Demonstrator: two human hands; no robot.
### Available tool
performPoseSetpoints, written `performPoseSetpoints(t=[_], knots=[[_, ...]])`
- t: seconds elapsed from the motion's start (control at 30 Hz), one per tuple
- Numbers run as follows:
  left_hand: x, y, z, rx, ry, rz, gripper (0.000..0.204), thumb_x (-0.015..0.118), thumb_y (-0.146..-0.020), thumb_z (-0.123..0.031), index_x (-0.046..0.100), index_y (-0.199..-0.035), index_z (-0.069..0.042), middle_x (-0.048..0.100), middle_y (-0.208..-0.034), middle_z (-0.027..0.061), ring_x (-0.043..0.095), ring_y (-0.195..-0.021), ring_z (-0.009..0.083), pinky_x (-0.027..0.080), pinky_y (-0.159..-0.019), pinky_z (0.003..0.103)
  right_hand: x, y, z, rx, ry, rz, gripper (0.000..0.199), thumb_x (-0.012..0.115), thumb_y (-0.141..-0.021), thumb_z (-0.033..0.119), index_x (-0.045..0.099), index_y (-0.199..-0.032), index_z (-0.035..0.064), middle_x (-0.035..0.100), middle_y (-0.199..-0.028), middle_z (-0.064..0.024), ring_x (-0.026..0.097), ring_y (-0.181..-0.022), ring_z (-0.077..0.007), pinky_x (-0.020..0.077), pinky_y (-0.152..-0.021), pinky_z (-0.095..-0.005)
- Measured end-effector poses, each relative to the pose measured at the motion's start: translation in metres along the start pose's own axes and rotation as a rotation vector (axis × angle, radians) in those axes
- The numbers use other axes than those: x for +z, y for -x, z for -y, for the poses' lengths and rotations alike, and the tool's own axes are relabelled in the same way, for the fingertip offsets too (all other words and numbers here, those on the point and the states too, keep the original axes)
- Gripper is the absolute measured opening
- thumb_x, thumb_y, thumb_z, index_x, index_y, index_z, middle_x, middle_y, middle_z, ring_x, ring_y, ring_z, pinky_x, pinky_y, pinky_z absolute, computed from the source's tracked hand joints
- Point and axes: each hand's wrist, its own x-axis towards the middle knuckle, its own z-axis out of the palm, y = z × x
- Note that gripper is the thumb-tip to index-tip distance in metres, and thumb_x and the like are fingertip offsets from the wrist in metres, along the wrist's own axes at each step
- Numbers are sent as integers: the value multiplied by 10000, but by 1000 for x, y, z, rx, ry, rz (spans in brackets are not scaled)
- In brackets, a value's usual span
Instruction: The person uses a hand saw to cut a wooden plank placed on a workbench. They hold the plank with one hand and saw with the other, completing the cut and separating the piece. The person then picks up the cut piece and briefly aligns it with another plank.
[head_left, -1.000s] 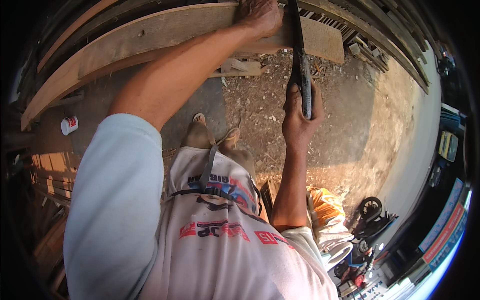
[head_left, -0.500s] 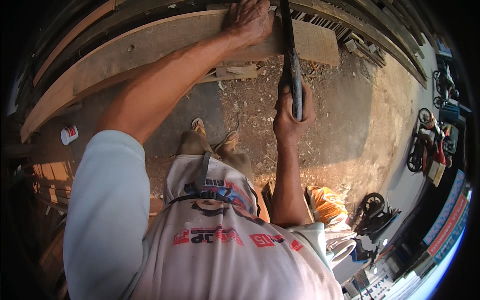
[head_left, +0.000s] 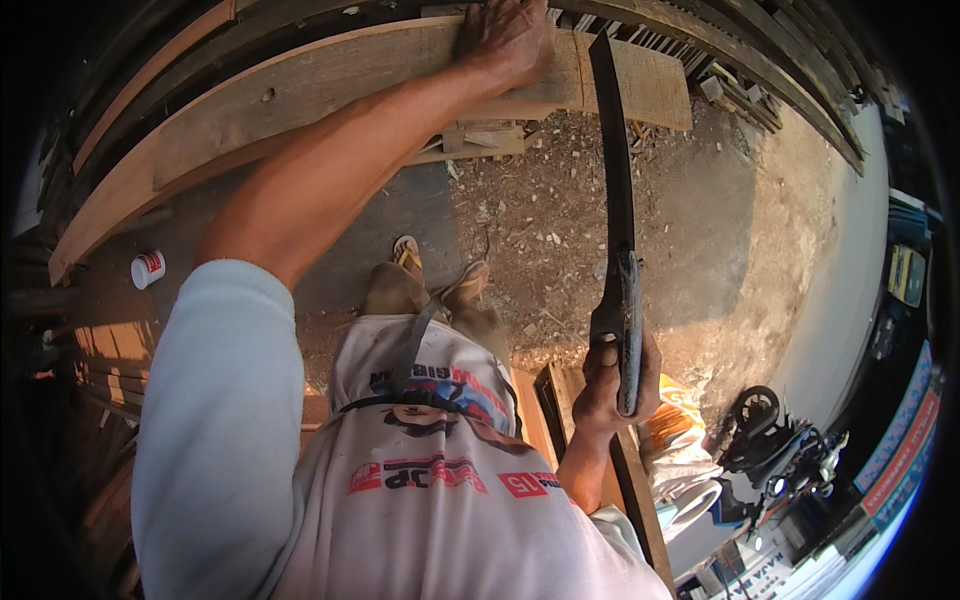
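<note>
Bare earth floor [head_left: 690, 250] strewn with wood chips spreads beneath me in the head view, part in shade and part in sun, with long timber planks [head_left: 790, 75] lying along the far side. Across the top runs a wide pale board [head_left: 370, 75], a small dark hole in its face, curving through the lens down toward the left. That board is under my left hand [head_left: 510, 45], which rests on it near its right end, knuckles bent; I cannot tell whether the fingers hook round its far edge. Just right of that hand a thin line [head_left: 581, 75] crosses the wood, though whether it is drawn or cut I can't make out. My hands are well apart: the right hand [head_left: 615, 385] is closed round the handle of a handsaw [head_left: 616, 180], low beside my body. The long dark blade points away from me, its tip overlapping the board's end just right of the line; contact is unclear. My sandalled feet [head_left: 437, 275] stand below, beyond my printed white shirt [head_left: 420, 520]. Off to the left sits a small white tub [head_left: 148, 269]; to the right are an orange-and-white sack [head_left: 675, 415] and a parked motorcycle [head_left: 757, 415].
</note>
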Motion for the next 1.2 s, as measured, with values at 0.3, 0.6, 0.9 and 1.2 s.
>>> performPoseSetpoints(t=[0.3, 0.6, 0.9, 1.2], knots=[[-16, 16, 6, 276, -15, 138, 815, 711, -906, -672, 545, -1448, -86, 550, -1428, 180, 458, -1417, 358, 344, -1161, 586, -50, 24, 0, -47, 78, -176, 485, 729, -1011, 191, 609, -1361, -122, 736, -1182, -189, 701, -1004, -211, 543, -905, -310], [-77, 50, 35, 303, -330, 388, 1195, 882, -700, -631, 366, -1652, -126, 323, -1685, 232, 286, -1565, 423, 242, -1285, 561, -66, 34, -27, 24, 103, -142, 395, 720, -1010, 116, 640, -1354, -59, 725, -1093, -123, 664, -912, -130, 532, -798, -259], [-152, 2, -2, 301, -128, 826, 753, 674, -878, -412, 552, -1510, -22, 662, -1371, 278, 633, -1290, 420, 485, -1110, 476, 7, 20, 32, -64, 11, -180, 442, 774, -944, 107, 660, -1340, -54, 755, -1087, -135, 694, -898, -145, 541, -822, -277], [-155, -19, 7, 403, -42, 769, 685, 595, -943, -416, 565, -1482, 5, 664, -1366, 295, 624, -1307, 434, 481, -1104, 478, 75, 7, 73, -43, 14, -94, 458, 755, -950, 86, 638, -1379, -25, 759, -1056, -133, 715, -857, -116, 548, -786, -257]])
